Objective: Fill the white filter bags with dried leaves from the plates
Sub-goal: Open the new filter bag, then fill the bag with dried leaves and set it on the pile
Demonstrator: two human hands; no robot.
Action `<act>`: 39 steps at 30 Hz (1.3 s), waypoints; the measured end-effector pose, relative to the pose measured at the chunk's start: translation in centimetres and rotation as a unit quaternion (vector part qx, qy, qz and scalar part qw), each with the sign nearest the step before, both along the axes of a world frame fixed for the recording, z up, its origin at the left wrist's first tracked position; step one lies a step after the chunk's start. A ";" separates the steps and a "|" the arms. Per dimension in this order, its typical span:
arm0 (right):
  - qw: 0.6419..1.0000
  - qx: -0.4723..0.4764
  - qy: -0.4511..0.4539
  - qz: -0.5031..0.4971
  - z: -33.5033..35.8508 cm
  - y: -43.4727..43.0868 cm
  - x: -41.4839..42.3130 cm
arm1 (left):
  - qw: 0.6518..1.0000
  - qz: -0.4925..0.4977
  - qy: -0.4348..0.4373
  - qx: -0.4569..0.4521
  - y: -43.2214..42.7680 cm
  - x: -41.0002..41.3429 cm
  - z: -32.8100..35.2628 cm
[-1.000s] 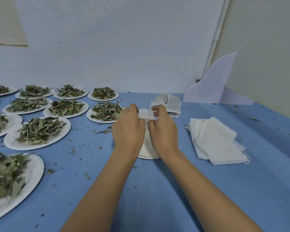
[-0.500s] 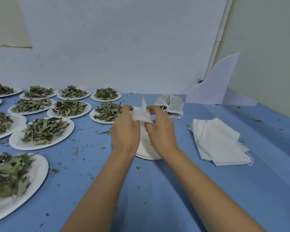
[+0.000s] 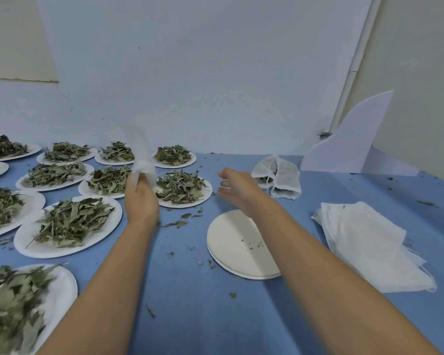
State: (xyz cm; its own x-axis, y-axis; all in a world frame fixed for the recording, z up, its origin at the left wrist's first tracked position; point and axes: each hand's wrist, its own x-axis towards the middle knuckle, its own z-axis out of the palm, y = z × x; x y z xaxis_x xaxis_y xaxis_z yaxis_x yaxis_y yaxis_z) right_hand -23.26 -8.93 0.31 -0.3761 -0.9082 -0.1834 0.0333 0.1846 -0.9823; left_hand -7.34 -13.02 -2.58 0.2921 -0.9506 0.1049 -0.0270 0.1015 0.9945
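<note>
Judging early stage: filled bags (image 3: 277, 175) at worktop's (image 3: 190, 303) far edge, 1 emptied plate (image 3: 241, 252) centre, loaded plates (image 3: 36, 249) across the left, bag stack (image 3: 369, 242) at right edge. Left grip (image 3: 141, 198) clenched round a filter bag (image 3: 145, 170) above the plates; right grip (image 3: 237, 188) fingers relaxed, holding nothing.

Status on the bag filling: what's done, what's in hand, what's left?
Done: a small pile of bags at the back shows dark leaves inside, and one plate is emptied. In hand: the left hand grips a blurred white bag; the right hand is open, holding nothing. Left: a stack of flat bags and many heaped plates.
</note>
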 end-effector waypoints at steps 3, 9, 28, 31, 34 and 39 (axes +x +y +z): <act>0.999 0.033 0.003 -0.005 -0.3 -2.0 0.0 | 0.999 -0.015 -0.031 -0.005 -1.6 0.0 -0.8; 0.998 0.058 0.025 -0.029 -1.2 -4.1 0.3 | 0.997 -0.022 -0.079 0.007 -3.6 0.1 -1.6; 0.989 0.000 0.047 -0.140 -1.2 2.4 -2.6 | 0.994 -0.043 -0.065 -0.078 3.4 -2.5 0.8; 0.981 -0.020 0.010 -0.191 -1.8 5.4 -3.8 | 0.995 -0.047 -0.062 -0.061 5.9 -3.1 0.3; 0.973 -0.037 -0.018 -0.226 -2.3 7.8 -4.9 | 0.997 -0.043 -0.059 -0.027 7.9 -3.6 -0.4; 0.965 -0.012 0.076 -0.250 -2.9 10.5 -6.0 | 0.995 -0.039 -0.086 -0.015 9.5 -4.2 -1.1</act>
